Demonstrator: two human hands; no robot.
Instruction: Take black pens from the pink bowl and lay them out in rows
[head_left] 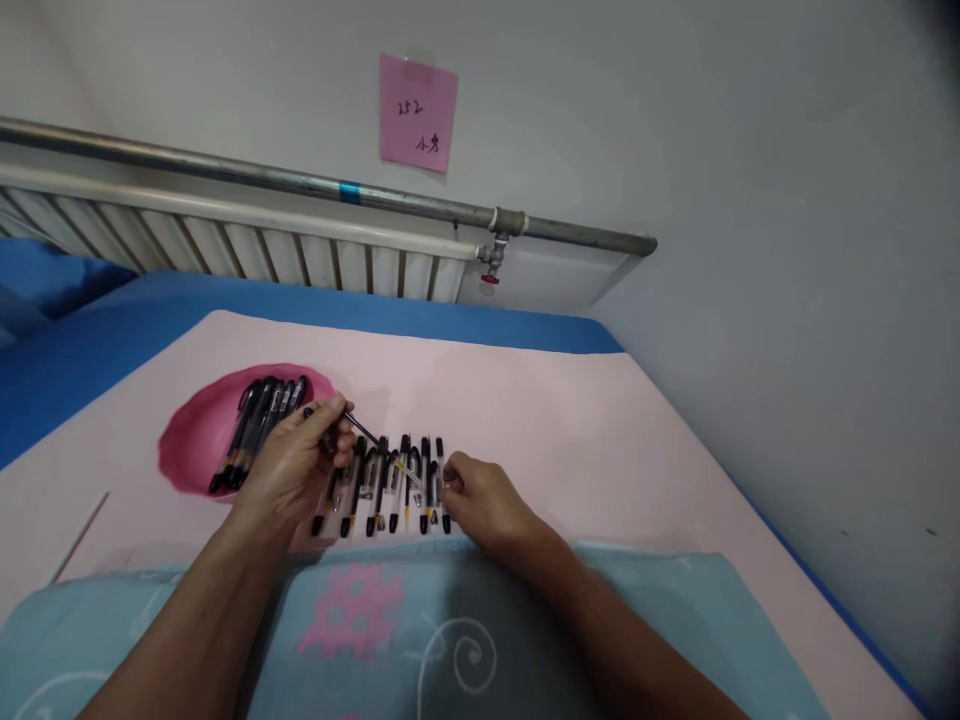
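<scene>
My left hand (296, 462) is closed in a pinch on a thin black pen refill (367, 433) that slants to the right and down over a row of pens. Several black-and-clear pens (390, 485) lie side by side on the pink cloth (570, 420). My right hand (480, 500) rests at the right end of that row, fingers curled around a clear pen barrel (437, 485). Behind my left hand a pink dish (191, 440) holds several more black pens (259, 425).
A light blue patterned cloth (420, 630) covers the near edge. A thin white stick (79, 535) lies at the left. Blue bedding (112, 320), a radiator (262, 250), a metal pipe with a red valve (491, 245), and a pink wall note (418, 110) stand behind.
</scene>
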